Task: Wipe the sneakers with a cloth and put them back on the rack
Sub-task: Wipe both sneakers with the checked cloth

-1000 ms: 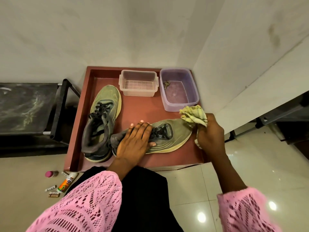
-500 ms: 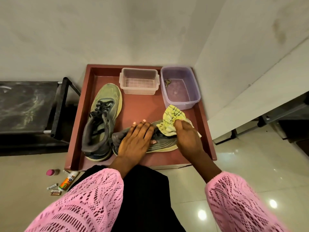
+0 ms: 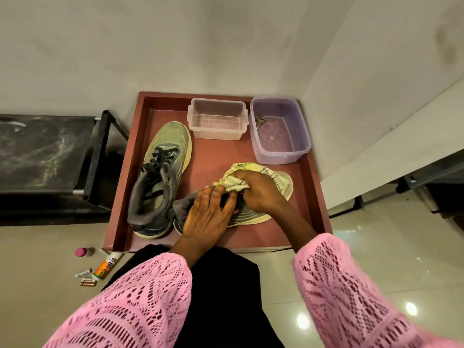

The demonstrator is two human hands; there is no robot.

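The sneaker being wiped point(image 3: 253, 214) is lying across the front of the red tray point(image 3: 316, 197), toe pointed toward the tray's right wall, heel toward the middle. It's pinned down by the left hand point(image 3: 208, 217), which is spread flat over the collar and laces, fingers apart, not clamped around anything. The yellow cloth point(image 3: 241, 178) is bunched up tight in the right hand point(image 3: 261, 192), fingers closed on it, and pressed onto the upper near the toe.

Handling-wise, the shoe looks light and soft up top: mesh upper, padded collar that will squash if squeezed. The foam sole is the stiffer part, so that, or the heel, is probably where it should be grabbed for the lift back. The cloth is limp and gets crumpled easily.

The second sneaker point(image 3: 160, 177) is parked along the tray's left side, toe at the back. Two plastic tubs, a clear one point(image 3: 217, 119) and a purple one point(image 3: 280, 131), are lined up at the tray's back edge.

The tray is set on glossy floor tiles point(image 3: 376, 242), tucked into a wall corner. A black-framed shelf point(image 3: 50, 151), maybe the rack, is seen just left of the tray.
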